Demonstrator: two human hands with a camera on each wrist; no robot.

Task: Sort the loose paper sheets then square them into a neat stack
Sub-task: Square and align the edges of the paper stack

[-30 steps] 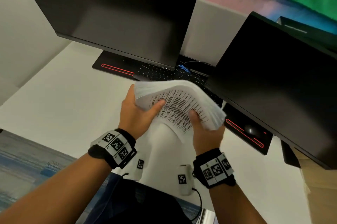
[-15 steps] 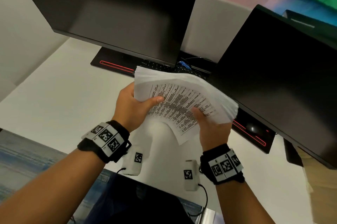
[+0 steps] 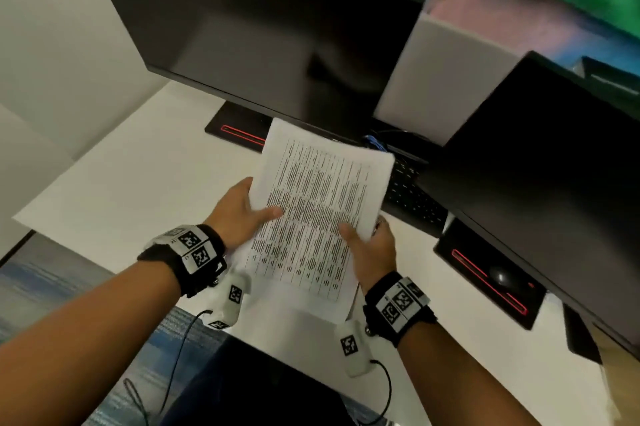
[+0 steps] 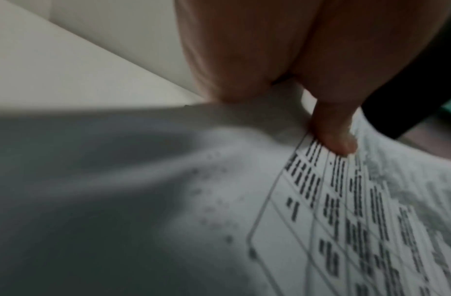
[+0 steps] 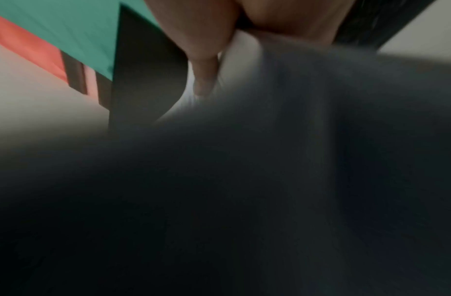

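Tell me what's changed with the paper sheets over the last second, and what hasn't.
The paper sheets were bowed and fanned out toward the right; now they lie flatter and gathered, far edge toward the left monitor, though the near edges still look uneven. Unchanged: the left hand and right hand still grip the sheets at their sides, thumbs on the printed top page, held above the white desk.

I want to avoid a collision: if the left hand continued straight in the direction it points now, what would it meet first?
The left hand, gripping the paper stack, points toward the keyboard under the right monitor. Probably the keyboard first; depth is unclear.
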